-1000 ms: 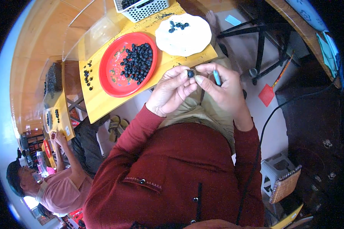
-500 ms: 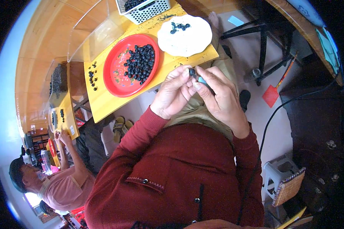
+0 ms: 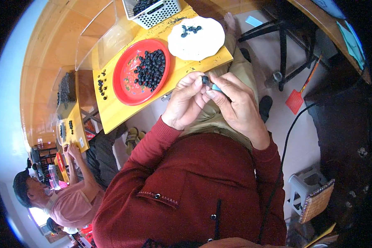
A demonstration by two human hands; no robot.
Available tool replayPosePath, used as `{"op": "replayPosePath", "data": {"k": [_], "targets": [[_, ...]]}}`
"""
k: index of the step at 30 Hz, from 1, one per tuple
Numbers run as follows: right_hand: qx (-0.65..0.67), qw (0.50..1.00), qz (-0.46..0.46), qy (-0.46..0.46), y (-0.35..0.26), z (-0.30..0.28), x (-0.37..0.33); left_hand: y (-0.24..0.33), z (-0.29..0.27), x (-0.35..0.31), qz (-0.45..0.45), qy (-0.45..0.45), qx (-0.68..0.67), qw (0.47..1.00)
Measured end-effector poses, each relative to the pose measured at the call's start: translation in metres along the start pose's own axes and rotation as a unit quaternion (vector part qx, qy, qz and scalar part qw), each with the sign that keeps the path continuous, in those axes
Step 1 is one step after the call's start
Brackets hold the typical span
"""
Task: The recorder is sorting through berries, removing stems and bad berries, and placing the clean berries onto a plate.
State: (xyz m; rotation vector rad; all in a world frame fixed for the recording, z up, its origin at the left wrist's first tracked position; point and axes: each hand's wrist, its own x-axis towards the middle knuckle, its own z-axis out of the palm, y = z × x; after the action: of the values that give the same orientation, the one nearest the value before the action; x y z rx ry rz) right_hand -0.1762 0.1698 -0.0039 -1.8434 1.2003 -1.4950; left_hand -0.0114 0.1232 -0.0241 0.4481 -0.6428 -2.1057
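My left hand [image 3: 184, 99] pinches a small, dark, round piece [image 3: 205, 80] between thumb and fingers, in front of the table edge. Against it my right hand [image 3: 240, 105] grips a small tool with a teal handle [image 3: 216, 87]; its working end is too small to make out. Beyond my hands, a red plate [image 3: 119, 87] on the yellow table [image 3: 110, 115] bears a heap of dark round pieces [image 3: 152, 68]. Beside it a white scalloped plate [image 3: 202, 46] holds several more, with dark crumbs. Further pieces [image 3: 102, 84] lie in rows left of the red plate.
A white perforated basket [image 3: 163, 15] of dark pieces stands at the far edge, near a clear panel [image 3: 99, 37]. Another person [image 3: 72, 202] works at a table on the left. A red fly swatter [image 3: 294, 102], a black cable [image 3: 287, 149] and a grey stool [image 3: 304, 188] are on the right.
The view has shifted slightly. Both hands keep nearly the same grip, with the dark piece turned a little against the tool.
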Motion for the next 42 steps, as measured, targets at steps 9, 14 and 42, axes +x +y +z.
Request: {"op": "replayPosePath", "data": {"k": [9, 14, 42], "targets": [[0.048, 0.999, 0.009, 0.019, -0.009, -0.001, -0.001, 0.0, 0.001, -0.001, 0.02, -0.035, 0.014, 0.999], [0.026, 0.998, 0.037, 0.054, -0.006, -0.008, -0.002, 0.001, 0.011, -0.003, 0.036, -0.06, 0.034, 0.997], [0.007, 0.998, 0.035, -0.042, 0.003, 0.05, 0.04, -0.008, -0.043, -0.036, -0.084, 0.11, -0.023, 0.99]]}}
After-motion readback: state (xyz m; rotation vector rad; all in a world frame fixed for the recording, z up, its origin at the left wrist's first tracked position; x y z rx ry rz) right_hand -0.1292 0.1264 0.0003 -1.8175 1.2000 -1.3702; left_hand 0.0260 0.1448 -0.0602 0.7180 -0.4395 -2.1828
